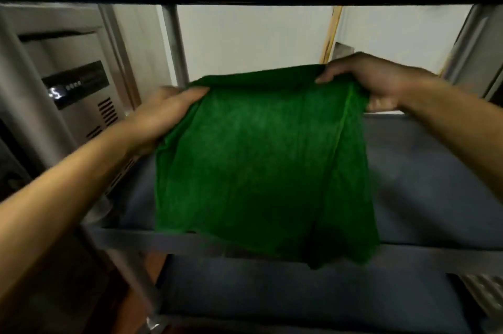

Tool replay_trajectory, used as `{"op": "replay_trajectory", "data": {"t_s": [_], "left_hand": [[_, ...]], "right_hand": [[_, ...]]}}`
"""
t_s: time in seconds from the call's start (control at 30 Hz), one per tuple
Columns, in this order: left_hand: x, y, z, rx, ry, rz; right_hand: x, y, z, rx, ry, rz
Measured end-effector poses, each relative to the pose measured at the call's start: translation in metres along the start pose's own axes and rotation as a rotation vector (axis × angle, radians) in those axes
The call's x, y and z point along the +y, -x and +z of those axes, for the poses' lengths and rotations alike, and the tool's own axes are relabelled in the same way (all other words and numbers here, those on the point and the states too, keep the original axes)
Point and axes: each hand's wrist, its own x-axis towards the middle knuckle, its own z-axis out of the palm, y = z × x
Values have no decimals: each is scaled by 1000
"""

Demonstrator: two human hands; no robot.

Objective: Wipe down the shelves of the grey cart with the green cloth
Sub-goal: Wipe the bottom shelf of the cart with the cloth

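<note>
The green cloth (261, 164) is held up by its top corners, pinched at one by the left hand (166, 113) and at the other by the right hand (375, 80), and hangs below both, over the grey cart's middle shelf (435, 175).

The cloth (261, 164) hangs above the cart's middle shelf (424, 184), appliance (62, 94) left.

left hand (163, 115): forearm extended, fingers pinched | right hand (381, 83): forearm extended, fingers pinched
</note>
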Motion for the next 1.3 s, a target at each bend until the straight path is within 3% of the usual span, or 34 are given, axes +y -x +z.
{"op": "replay_trajectory", "data": {"t_s": [0.1,0.17,0.3,0.37,0.43,0.5,0.57,0.63,0.9,1.3], "left_hand": [[23,-46,-10,24,-71,129],[36,-80,-16,63,-169,227],[42,-145,-8,333,-770,492],[27,-154,3,423,-830,582],[-6,-150,15,326,-781,574],[-51,-138,23,115,-839,486],[-93,-123,31,-109,-980,380],[-123,-110,37,-230,-1036,307],[-144,-94,45,-146,-978,286],[-136,-53,23,-248,-942,243]], "right_hand": [[-20,-44,-7,132,46,-172],[-31,-76,-15,324,141,-330],[-28,-134,-22,733,543,-554],[-1,-147,-14,870,660,-612],[45,-151,-7,779,785,-680],[94,-148,-3,515,980,-676],[135,-144,2,217,1203,-513],[164,-141,14,90,1304,-347],[183,-126,23,157,1090,-227],[172,-74,43,121,1152,-206]]}}
